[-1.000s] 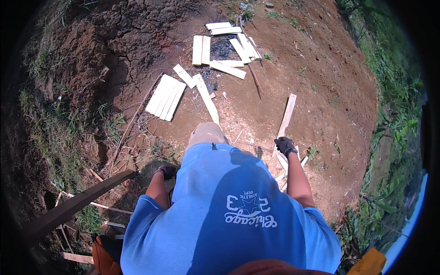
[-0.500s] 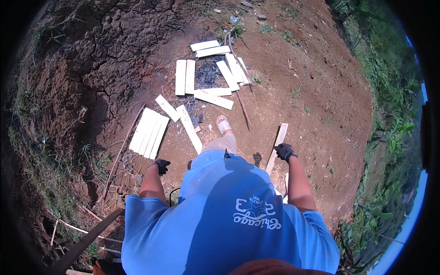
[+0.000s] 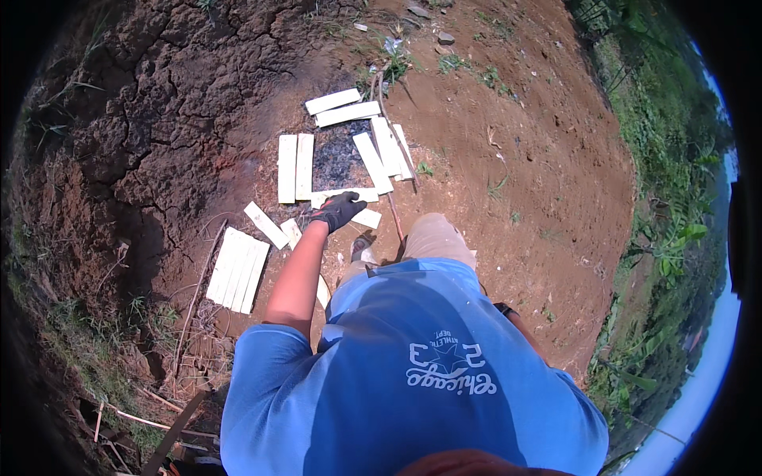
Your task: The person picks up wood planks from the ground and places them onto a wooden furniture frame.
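Observation:
My left hand [image 3: 339, 211], in a dark glove, reaches forward over the pale boards, its fingers stretched out. It appears above a slanting board [image 3: 367, 218], part of which it covers; whether they touch I cannot tell. Just beyond lies a crosswise board [image 3: 361, 193]. Below my left forearm, a longer board [image 3: 323, 293] shows only in part. My right hand [image 3: 506, 309] is low by my right hip, mostly behind my body, so its fingers and anything in them are hidden.
Pale boards [image 3: 287, 169] surround a charred patch [image 3: 337, 155]. Several more lie side by side in a group [image 3: 238, 270] at the left. A long stick [image 3: 386, 119] runs past the boards on the right. Cracked earth [image 3: 182, 95] rises at the far left; green plants [image 3: 675, 246] border the right.
My left hand has swung forward and right, from beside my body to over the boards. My right hand has dropped back to my hip, and the board it held is out of sight.

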### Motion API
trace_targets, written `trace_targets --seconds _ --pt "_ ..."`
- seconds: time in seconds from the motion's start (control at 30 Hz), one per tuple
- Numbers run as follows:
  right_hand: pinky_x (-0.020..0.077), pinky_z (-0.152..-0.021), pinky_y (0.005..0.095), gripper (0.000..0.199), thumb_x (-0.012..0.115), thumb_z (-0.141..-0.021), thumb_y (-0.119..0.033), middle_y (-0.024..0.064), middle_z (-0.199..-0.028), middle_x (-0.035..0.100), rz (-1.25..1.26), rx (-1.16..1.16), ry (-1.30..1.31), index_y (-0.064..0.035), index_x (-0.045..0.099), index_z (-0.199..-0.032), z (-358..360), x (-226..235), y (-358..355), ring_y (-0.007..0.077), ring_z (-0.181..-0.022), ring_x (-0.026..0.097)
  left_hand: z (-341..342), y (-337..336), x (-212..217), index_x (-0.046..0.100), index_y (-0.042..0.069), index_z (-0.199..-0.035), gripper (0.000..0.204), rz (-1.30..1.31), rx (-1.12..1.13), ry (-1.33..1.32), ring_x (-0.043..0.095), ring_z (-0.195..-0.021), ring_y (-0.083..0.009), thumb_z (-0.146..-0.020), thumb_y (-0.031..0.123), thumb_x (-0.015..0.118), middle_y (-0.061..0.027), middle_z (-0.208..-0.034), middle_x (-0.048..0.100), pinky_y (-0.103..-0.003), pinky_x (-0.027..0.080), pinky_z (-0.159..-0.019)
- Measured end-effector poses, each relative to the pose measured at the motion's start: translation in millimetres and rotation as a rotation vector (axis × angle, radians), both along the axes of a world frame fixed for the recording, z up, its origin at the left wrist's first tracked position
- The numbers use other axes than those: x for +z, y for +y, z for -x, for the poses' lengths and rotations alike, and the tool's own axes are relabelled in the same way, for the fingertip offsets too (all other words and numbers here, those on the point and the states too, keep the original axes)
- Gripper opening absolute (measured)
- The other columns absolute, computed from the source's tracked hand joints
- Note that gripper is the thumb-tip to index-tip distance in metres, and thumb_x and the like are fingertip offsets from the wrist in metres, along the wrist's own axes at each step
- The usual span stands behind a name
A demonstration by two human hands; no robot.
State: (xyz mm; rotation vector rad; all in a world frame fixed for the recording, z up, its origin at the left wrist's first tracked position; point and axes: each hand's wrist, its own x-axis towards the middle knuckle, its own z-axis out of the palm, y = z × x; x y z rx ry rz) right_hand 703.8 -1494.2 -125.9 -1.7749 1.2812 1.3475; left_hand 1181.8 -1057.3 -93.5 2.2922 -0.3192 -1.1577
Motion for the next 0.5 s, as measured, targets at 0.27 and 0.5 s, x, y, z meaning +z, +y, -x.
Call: trace_targets --seconds 0.27,0.5 --pt "0.0567 -0.063 0.0395 0.044 0.072 -0.096 -0.049 0.0097 -0.082 0.076 0.093 0.426 0.23 -0.0058 0.078 -0.091 -313 -48 -225 0.0199 -0.066 0.07 5 -28 -117 0.065 0.008 -0.131 0.048 0.759 1.123 0.638 0.071 -0.099 -0.0192 -0.102 0.047 0.066 -0.0095 -0.118 0.073 -0.033 0.057 -0.083" --pt "0.0559 -0.088 0.0475 0.047 0.067 -0.095 -0.049 0.0157 -0.096 0.079 0.113 1.15 -0.291 -0.0042 0.077 -0.106 -646 -96 -254 0.0317 -0.094 0.076 48 -60 -128 0.064 0.007 -0.137 0.048 0.726 1.49 0.353 0.068 -0.104 -0.0157 -0.103 0.041 0.065 -0.0065 -0.121 0.073 -0.032 0.055 -0.088"
